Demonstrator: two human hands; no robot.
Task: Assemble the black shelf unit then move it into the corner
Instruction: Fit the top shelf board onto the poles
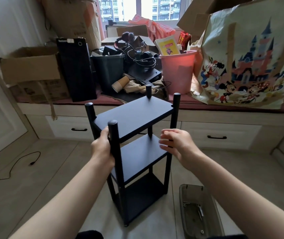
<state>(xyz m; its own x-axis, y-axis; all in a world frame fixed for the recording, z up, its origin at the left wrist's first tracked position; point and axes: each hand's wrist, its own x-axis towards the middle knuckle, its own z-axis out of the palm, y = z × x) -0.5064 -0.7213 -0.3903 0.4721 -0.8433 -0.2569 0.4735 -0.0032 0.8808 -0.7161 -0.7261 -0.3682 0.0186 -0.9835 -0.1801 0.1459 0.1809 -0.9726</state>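
Shelf (134, 118) stands upright on the tile floor (54, 169), right in front of me and near the window seat (224, 107). It is all black. It has three flat boards, one above the other, and four round posts at the corners. The post tops stick up past the top board.

My left hand (103, 150) grips the near left post, with fingers curled round it. My right hand (175, 142) is beside the middle board with fingers spread and relaxed. It holds nothing, and I cannot tell if it touches the shelf.

One clear tray (201, 213) lies on the floor by my right arm, with a few small metal bits in it. One black cable (22, 163) lies on the floor to the left.

On the seat I count one pink bucket (177, 71), one dark bin (110, 69), one black computer (77, 69) and one big cartoon bag (246, 56) with a castle on it. The white writing on the computer is too blurry to read. A stack of paper cups (120, 83) lies on its side.
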